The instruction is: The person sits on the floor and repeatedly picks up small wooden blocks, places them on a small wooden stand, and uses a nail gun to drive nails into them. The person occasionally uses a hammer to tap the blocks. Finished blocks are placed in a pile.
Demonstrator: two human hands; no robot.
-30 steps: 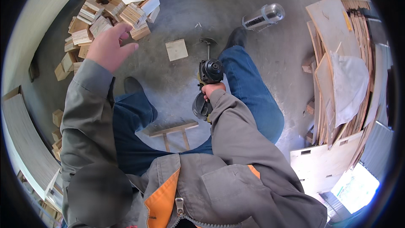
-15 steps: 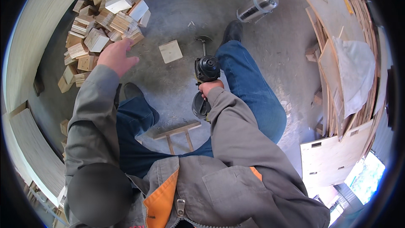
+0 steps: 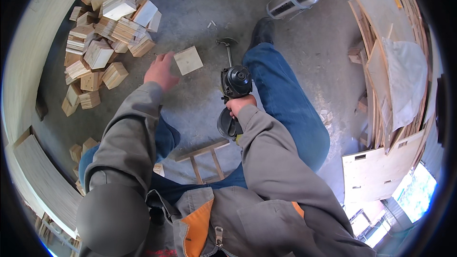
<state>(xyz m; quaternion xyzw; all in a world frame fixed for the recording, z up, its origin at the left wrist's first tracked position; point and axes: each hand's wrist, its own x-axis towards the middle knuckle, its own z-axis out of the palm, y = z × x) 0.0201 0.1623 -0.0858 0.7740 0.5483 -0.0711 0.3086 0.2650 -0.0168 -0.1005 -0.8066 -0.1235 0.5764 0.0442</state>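
My right hand [image 3: 242, 104] is closed round the grip of a black nail gun [image 3: 238, 81] with a round cap and a round magazine below, held between my knees. My left hand [image 3: 162, 72] is over the floor with nothing in it, its thumb apart from the slightly blurred fingers. Just beyond its fingertips and to the right lies a thin square piece of plywood [image 3: 189, 60], flat on the concrete. Past the nail gun shows a hammer [image 3: 229, 50], its head toward the far side; the gun hides part of its handle.
A heap of wooden blocks [image 3: 97, 52] fills the far left. A steel flask [image 3: 297, 0] lies beyond my right foot. Stacked plywood sheets [image 3: 381, 81] with a white cloth [image 3: 404, 81] stand at right. A small wooden frame [image 3: 204, 157] lies near my lap; a pale wooden panel [image 3: 28, 62] bounds the left.
My left hand has moved right, away from the block heap and toward the square plywood piece. My left knee has swung outward. The nail gun stays in my right hand.
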